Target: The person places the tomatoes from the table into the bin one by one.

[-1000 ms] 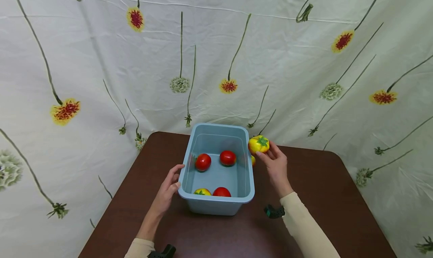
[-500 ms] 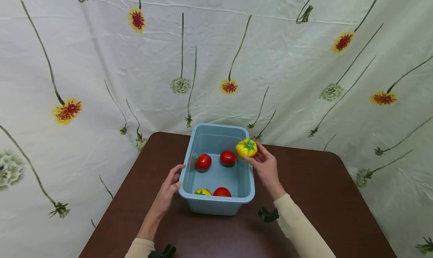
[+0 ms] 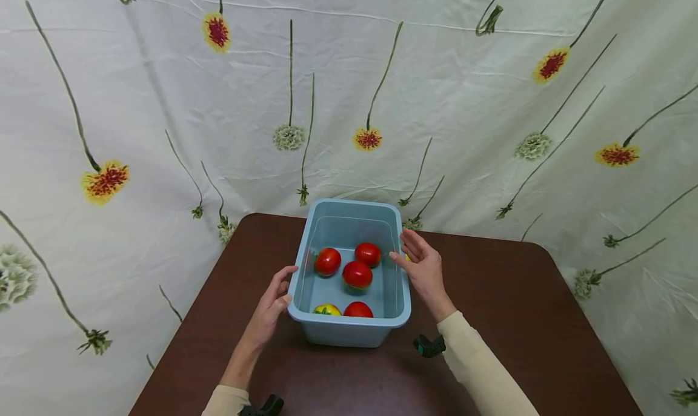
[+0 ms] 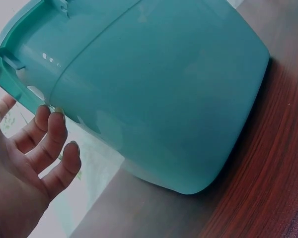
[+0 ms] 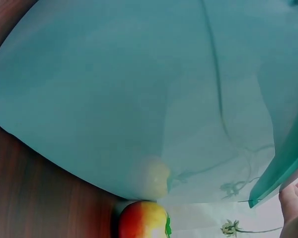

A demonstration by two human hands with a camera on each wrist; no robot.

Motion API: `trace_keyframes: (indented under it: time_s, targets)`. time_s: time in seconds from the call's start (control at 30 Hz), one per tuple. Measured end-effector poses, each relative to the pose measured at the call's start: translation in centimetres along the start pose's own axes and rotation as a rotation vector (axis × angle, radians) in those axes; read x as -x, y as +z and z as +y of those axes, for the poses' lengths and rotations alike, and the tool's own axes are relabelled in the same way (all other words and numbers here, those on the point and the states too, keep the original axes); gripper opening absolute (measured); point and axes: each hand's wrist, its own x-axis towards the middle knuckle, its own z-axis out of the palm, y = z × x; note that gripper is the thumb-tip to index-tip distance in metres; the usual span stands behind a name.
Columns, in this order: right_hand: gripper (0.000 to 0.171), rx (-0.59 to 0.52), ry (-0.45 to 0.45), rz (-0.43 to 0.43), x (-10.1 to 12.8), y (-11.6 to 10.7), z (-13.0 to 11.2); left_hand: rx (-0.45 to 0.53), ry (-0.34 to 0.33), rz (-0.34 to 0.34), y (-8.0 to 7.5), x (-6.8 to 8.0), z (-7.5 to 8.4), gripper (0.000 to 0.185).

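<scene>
A light blue plastic bin [image 3: 354, 337] stands on the table. Inside lie several tomato-like fruits, among them a red one [image 3: 357, 275] near the middle, another red one [image 3: 328, 262] to its left and a yellow one [image 3: 326, 309] partly hidden by the front wall. My right hand [image 3: 426, 270], holding nothing, is at the bin's right rim with fingers extended and thumb apart. My left hand [image 3: 271, 307] rests at the left rim, its fingers relaxed; in the left wrist view its fingers [image 4: 54, 134] bend loosely beside the outer wall.
Outside the bin's right wall a red-and-yellow fruit [image 5: 141, 220] sits on the table, mostly hidden behind my right hand in the head view. The dark brown table [image 3: 501, 307] meets a flower-patterned white cloth [image 3: 463, 101] at the back.
My right hand carried the yellow tomato-like fruit leftward over the bin and let it go. It now appears to lie inside, red side showing. The left hand stayed at the rim.
</scene>
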Motion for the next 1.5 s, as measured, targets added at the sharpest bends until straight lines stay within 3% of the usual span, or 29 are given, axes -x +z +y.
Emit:
trace_keyframes:
  time_s: [0.2,0.37,0.57,0.77,1.1,1.3,1.5]
  targets:
    - [0.054,-0.025,-0.007,0.093,-0.7,0.0,1.8,0.013,0.044,-0.022,-0.2,0.0,0.1,0.051]
    - [0.044,0.021,0.028,0.212,-1.1,-0.4,3.2,0.005,0.026,-0.017,-0.2,0.1,0.1,0.053]
    - [0.043,0.059,0.096,0.243,-1.5,-0.7,3.7,-0.008,0.003,-0.009,-0.3,0.3,0.0,0.055]
    - [0.042,0.098,0.133,0.288,-2.6,-0.9,6.4,-0.005,-0.002,0.003,-0.4,0.4,0.1,0.054]
    - [0.052,0.183,0.259,0.262,-3.9,-0.6,10.1,0.004,0.007,-0.001,-0.1,0.4,0.1,0.054]
    - [0.059,0.311,0.323,0.216,-4.1,-0.5,12.0,0.005,-0.023,0.004,-0.2,0.4,0.0,0.054]
    - [0.068,0.347,0.375,0.174,-4.0,-0.8,13.3,-0.003,-0.047,0.012,-0.2,0.4,0.0,0.055]
